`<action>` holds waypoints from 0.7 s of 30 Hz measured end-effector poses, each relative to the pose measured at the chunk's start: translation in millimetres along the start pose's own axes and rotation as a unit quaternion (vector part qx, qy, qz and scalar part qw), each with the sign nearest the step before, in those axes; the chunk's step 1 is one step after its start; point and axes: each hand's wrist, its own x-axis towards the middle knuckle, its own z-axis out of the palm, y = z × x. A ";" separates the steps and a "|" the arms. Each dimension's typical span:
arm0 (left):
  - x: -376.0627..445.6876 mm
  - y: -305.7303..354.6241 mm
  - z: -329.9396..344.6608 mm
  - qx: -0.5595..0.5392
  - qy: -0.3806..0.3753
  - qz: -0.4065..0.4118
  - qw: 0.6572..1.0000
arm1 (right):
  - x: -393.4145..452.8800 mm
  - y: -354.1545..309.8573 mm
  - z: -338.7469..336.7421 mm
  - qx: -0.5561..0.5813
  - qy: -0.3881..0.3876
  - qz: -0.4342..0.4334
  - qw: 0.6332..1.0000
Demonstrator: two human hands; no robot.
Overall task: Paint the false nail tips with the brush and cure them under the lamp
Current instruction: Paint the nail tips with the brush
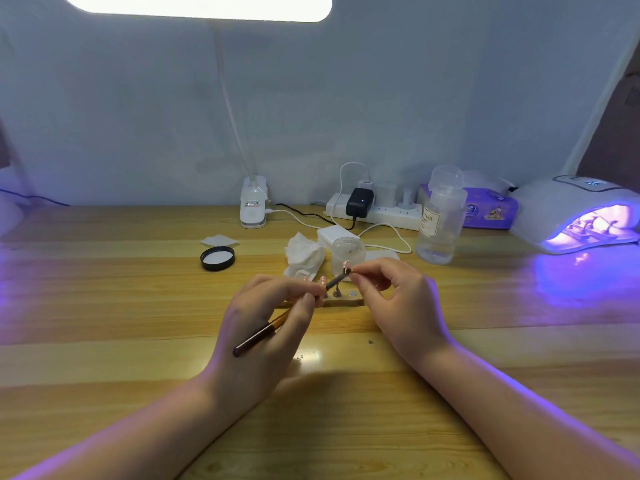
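Note:
My left hand [263, 317] grips a thin brush [273, 327] with a dark and gold handle, its tip pointing up and right. The brush tip meets a small pink false nail tip [346, 266] on a little stand pinched by my right hand [398, 299]. Between and behind my hands a wooden nail holder [341, 300] lies on the table, with pegs and other pink tips partly hidden by my fingers. The white curing lamp [568, 213] at the far right glows purple, with several nail stands inside it.
A clear jar [348, 252], crumpled tissue [304, 256], a black lid [217, 258] and a clear liquid bottle [440, 226] stand behind my hands. A power strip [381, 211] with cables, a desk lamp base [253, 206] and a purple wipes pack [488, 209] line the wall.

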 end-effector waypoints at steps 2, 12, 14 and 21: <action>-0.3 1.0 0.2 -0.007 -0.005 0.009 1.000 | 0.4 -0.6 0.0 0.012 0.008 0.016 1.000; 0.4 -0.5 0.6 -0.042 0.007 -0.042 0.998 | -0.5 -1.0 0.4 0.051 -0.012 0.029 0.998; 0.1 -0.3 -0.2 -0.058 -0.001 -0.046 0.997 | -0.7 -0.3 0.5 0.057 -0.019 0.029 0.998; -3.0 -4.6 -1.3 -0.086 -0.025 -0.076 0.993 | -0.3 0.6 0.2 0.083 -0.024 0.051 0.995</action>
